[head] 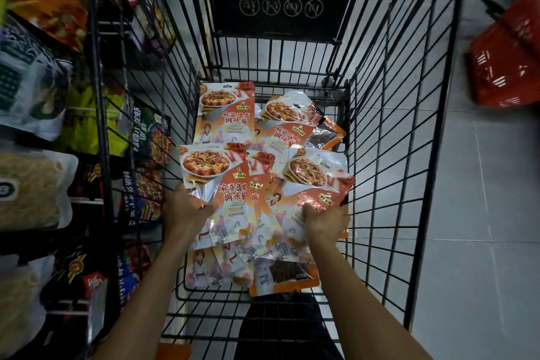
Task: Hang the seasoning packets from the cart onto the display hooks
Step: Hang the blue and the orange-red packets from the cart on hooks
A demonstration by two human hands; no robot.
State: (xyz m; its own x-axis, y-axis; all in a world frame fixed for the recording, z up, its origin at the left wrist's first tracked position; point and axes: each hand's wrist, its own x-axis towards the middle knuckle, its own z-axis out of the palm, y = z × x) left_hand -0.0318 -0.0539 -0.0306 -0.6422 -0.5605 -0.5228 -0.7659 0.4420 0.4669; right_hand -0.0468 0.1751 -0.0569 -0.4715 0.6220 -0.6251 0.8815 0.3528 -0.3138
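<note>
left grip [187, 211]: clasps left packet [209, 174], by cart [280, 26] left wall | right grip [327, 221]: clasps right packet [314, 178], by cart right wall

Left hand [187, 210] and right hand [325, 221], both bare. Left forearm [146, 280] and right forearm [359, 286] uncovered along the whole visible length, tapering to narrow wrists. Between them, low in view, plain near-black clothing [280, 330], its detail lost in shadow.

You're looking at black-coated metal wire forming the cart [438, 131], glossy, crinkled plastic film shining on the seasoning packets [216, 184], smooth pale tiles covering the floor [482, 213]
</note>
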